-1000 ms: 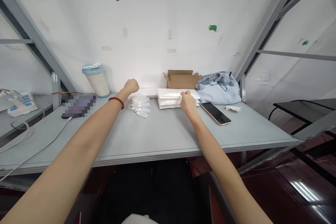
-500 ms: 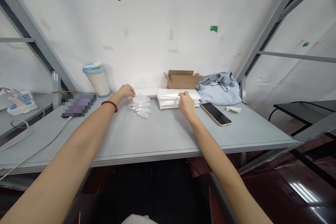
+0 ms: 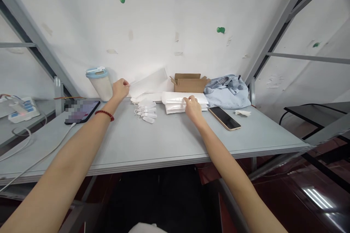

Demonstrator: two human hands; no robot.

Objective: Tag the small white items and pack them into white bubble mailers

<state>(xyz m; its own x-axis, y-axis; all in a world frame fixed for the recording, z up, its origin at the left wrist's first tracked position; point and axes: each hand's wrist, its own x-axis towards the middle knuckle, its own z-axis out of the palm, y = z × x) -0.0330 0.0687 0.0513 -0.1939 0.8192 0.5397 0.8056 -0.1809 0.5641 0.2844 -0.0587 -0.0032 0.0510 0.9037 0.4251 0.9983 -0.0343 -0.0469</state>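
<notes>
My left hand (image 3: 121, 88) pinches the near end of a thin, translucent white sheet (image 3: 150, 81), perhaps a flat plastic bag. The sheet is lifted and tilted against the wall, above a white stack (image 3: 150, 97) on the table. Just below lies a small pile of white tags with looped strings (image 3: 147, 111). My right hand (image 3: 193, 108) has its fingers curled onto the shiny edge of clear-wrapped white plastic packets (image 3: 175, 102), which lie flat in a pile. Its fingertips are partly hidden.
A small open cardboard box (image 3: 190, 83) stands behind the packets, beside crumpled blue cloth (image 3: 229, 93). A phone (image 3: 225, 118) and a crumpled tissue (image 3: 242, 113) lie right. On the left are a blue-lidded cup (image 3: 100, 85), a charging phone (image 3: 83, 112) and a power strip (image 3: 24, 110).
My left hand has moved up and left, raising the translucent sheet off the stack behind the tags. My right hand stays at the packets, barely shifted.
</notes>
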